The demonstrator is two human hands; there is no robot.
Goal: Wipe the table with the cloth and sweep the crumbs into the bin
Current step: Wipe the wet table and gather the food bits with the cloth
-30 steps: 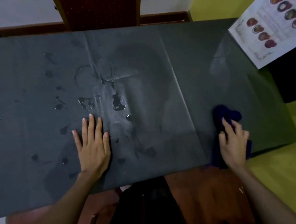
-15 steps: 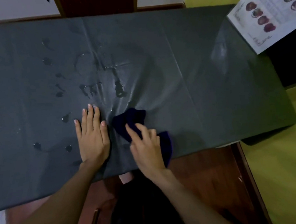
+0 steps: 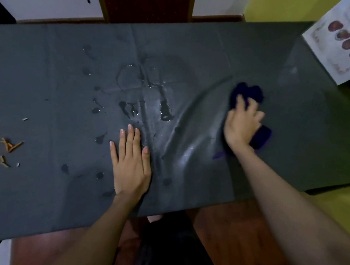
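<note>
A dark grey cover lies over the table [image 3: 33, 71]. My right hand [image 3: 241, 125] presses a dark blue cloth [image 3: 248, 93] onto the right half of it, fingers spread over the bunched fabric. The cover is rucked into folds just left of the cloth. My left hand [image 3: 130, 160] lies flat, fingers straight, near the table's middle. Water drops and small puddles [image 3: 165, 111] sit beyond and left of that hand. Orange and pale crumbs [image 3: 9, 145] are scattered at the far left. No bin is in view.
A printed sheet with pictures of food [image 3: 342, 43] overhangs the table's right end. A red-backed chair [image 3: 145, 1] stands at the far side. Yellow-green floor lies to the right, brown wood below the near edge.
My right hand has swept the cloth from beside my left hand back to the right half of the table. My left hand has stayed flat in place.
</note>
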